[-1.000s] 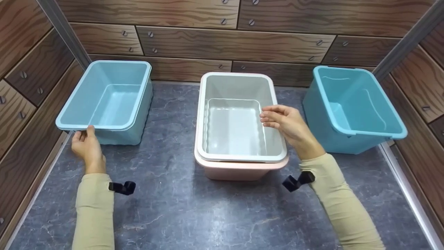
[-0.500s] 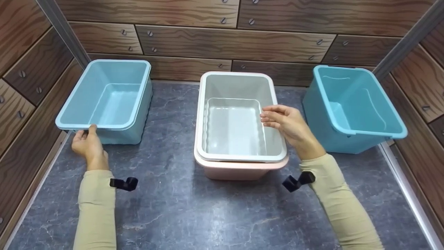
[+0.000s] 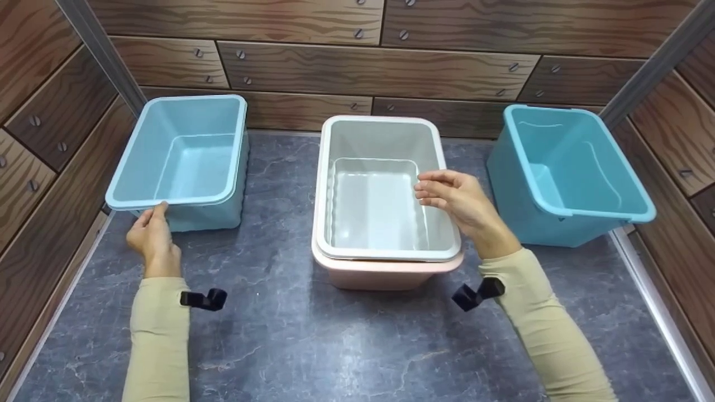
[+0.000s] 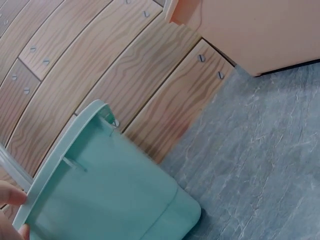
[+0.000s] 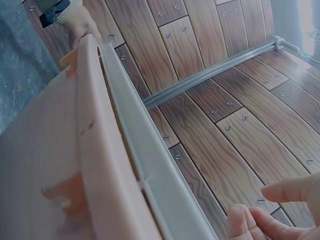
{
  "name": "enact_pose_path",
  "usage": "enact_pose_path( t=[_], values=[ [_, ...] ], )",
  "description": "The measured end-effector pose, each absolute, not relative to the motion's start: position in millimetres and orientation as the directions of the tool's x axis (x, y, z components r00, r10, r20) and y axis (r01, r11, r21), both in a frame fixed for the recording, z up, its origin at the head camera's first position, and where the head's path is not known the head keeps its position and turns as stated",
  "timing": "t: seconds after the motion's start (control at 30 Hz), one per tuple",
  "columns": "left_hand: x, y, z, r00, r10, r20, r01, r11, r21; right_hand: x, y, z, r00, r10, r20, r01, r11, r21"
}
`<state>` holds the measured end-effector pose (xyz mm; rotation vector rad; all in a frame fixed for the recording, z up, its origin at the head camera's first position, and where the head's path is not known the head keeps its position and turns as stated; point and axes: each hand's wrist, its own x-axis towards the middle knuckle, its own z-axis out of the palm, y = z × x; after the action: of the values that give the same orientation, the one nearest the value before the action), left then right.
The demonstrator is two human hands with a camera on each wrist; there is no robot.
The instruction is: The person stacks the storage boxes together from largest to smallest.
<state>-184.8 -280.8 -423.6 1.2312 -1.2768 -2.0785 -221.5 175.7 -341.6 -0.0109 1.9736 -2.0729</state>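
Note:
At the left, a light blue bin [image 3: 196,162] stands with its near rim pinched by my left hand [image 3: 155,241], thumb on top and fingers beneath. The left wrist view shows fingertips [image 4: 11,194] at the rim of that bin [image 4: 110,185]. In the middle, a grey-white bin [image 3: 385,254] sits nested inside a pink bin [image 3: 385,278]. My right hand [image 3: 462,205] hovers over the right side of this nested pair with fingers loosely bent, holding nothing. In the right wrist view the hand [image 5: 280,210] is beside the pink rim [image 5: 102,150] and the white rim [image 5: 150,165].
A teal bin [image 3: 575,167] stands at the right, close to the right forearm. Wood-patterned panels [image 3: 368,72] enclose the back and sides, with metal poles in both back corners. The dark marbled surface [image 3: 313,340] extends in front of the bins.
The light blue bin has shifted slightly to the right, together with my left hand on its rim. My right hand has stayed almost in the same place.

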Motion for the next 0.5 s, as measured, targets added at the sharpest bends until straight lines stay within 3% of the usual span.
enact_pose_path(
  t=[0.33, 0.5],
  values=[
    [-178, -274, -428, -0.567, -0.704, -0.427, -0.145, -0.424, 0.894, -219, 168, -344, -0.953, -0.225, -0.201, 0.204, 0.01, -0.979],
    [-177, -280, -434, -0.541, -0.748, -0.384, -0.142, -0.369, 0.919, -219, 165, -345, -0.95, -0.236, -0.202, 0.205, 0.014, -0.979]
  ],
)
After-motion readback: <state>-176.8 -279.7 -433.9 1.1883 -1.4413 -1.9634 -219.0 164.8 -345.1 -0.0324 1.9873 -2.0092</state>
